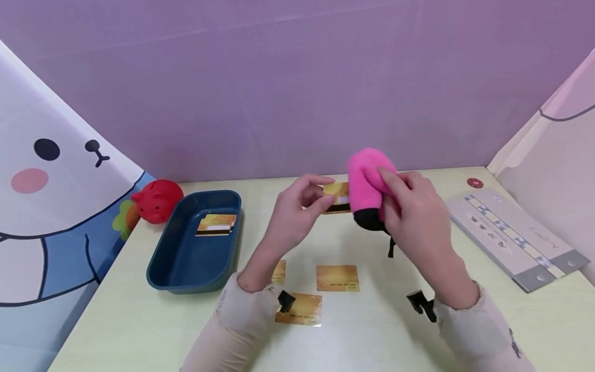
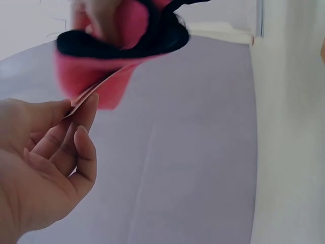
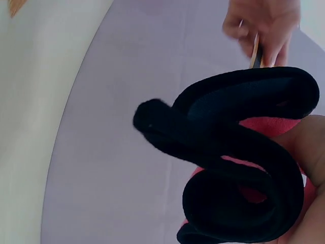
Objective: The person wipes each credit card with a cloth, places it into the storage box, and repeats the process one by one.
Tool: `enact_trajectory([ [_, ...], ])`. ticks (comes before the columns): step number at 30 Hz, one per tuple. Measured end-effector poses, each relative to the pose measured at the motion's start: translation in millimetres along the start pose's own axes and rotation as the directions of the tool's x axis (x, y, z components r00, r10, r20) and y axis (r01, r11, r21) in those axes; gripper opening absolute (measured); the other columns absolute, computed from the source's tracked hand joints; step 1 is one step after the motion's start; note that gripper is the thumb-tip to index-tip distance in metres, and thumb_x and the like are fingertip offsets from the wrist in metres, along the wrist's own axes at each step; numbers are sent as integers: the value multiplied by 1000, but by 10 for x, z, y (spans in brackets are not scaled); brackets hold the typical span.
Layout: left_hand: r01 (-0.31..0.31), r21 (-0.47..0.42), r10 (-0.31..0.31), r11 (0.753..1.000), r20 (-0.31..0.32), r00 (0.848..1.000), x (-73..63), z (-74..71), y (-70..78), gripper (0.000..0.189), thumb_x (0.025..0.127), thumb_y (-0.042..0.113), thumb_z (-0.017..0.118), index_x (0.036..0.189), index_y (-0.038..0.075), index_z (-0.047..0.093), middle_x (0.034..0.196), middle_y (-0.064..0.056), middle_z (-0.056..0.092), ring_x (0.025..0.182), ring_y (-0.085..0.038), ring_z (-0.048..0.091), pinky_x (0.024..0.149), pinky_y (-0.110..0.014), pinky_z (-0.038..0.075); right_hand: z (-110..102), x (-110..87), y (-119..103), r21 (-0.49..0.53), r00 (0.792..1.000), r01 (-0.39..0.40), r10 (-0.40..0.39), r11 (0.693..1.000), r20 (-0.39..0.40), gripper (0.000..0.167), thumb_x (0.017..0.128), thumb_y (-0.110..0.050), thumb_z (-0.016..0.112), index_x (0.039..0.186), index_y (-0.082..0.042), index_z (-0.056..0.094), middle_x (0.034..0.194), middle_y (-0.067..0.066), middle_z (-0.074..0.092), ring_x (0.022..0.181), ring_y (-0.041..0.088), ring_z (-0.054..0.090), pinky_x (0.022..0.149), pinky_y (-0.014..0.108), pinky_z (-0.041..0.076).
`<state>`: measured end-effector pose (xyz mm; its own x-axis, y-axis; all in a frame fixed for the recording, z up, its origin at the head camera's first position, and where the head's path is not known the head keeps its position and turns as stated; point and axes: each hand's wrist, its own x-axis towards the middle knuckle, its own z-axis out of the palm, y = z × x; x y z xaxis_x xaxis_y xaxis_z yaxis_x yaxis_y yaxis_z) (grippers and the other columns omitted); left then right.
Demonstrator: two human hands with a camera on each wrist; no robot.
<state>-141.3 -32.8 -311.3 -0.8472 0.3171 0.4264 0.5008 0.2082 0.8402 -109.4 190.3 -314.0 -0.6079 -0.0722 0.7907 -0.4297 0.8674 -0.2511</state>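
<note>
Pink black-trimmed fabric (image 1: 364,188), likely soft and best bunched, is hanging above the table (image 1: 378,336) from the right hand's grip (image 1: 418,219), while the left hand (image 1: 294,217) is edge-pinching a probably stiff gold bank card (image 1: 338,200) alongside.

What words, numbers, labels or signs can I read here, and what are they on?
None can be quoted with certainty.
Gold cards on the table: rows of what look like digits, too small to read.
Gold card in the left hand: nothing legible.
Grey folder-like item: Chinese-looking characters, too small to read.
Red chip: markings too small.
</note>
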Motion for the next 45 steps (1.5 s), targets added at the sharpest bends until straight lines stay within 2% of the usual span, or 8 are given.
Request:
enact_trajectory([
  [8,0,-82,0,997,-9,1000,-36,-311,84,30,98,10,64,127,8,62,87,-9,68,70,-19,56,64,-27,45,-52,41,164,-51,993,-115,114,992,-17,35,92,-9,61,126,-12,71,101,23,65,92,40,60,58,57,47],
  [15,130,7,-126,992,-175,976,-55,-926,71,34,98,17,65,132,12,60,94,-3,68,80,-18,61,73,-26,52,-58,68,133,-32,993,-116,117,993,2,37,92,-10,62,128,-12,69,103,22,65,94,39,60,60,56,48],
  [20,363,215,-293,907,-299,908,-44,-1476,-25,38,99,27,63,137,21,59,110,-5,62,92,-21,64,76,-20,53,-58,79,109,-31,995,-100,100,994,-5,36,93,-10,61,127,-12,70,102,22,65,92,38,60,60,56,49],
  [26,497,465,-461,732,-198,865,-29,-2088,-348,43,103,20,55,143,6,52,129,-22,55,99,-28,61,76,-26,57,-82,73,123,-29,995,-98,98,995,-23,35,92,-10,61,126,-12,71,101,22,65,93,38,61,61,57,48],
  [31,588,524,-645,616,-93,759,-14,-2372,-713,47,100,12,57,142,-5,47,127,-33,56,80,-22,69,73,-33,59,-100,46,128,-25,993,-112,111,993,-24,36,92,-9,62,126,-12,71,100,22,65,92,38,60,61,57,48],
  [37,671,506,-774,542,-11,634,-3,-2428,-1028,50,100,8,52,145,-8,38,121,-30,59,75,-17,72,76,-35,60,-93,35,129,-27,993,-117,117,993,-9,36,92,-9,63,127,-11,70,101,23,65,92,38,60,60,57,49],
  [40,700,480,-800,529,7,600,0,-2392,-1085,51,100,5,49,147,-9,34,121,-28,60,74,-14,72,80,-37,60,-93,30,122,-29,992,-123,123,992,-9,37,92,-8,62,128,-12,70,102,22,65,93,38,60,61,57,49],
  [45,705,490,-816,512,23,577,11,-2347,-1145,52,100,3,49,147,-10,32,123,-30,55,73,-13,68,80,-39,60,-89,37,117,-30,993,-115,115,993,-23,36,92,-9,61,127,-12,70,100,22,65,91,37,60,60,56,48],
])
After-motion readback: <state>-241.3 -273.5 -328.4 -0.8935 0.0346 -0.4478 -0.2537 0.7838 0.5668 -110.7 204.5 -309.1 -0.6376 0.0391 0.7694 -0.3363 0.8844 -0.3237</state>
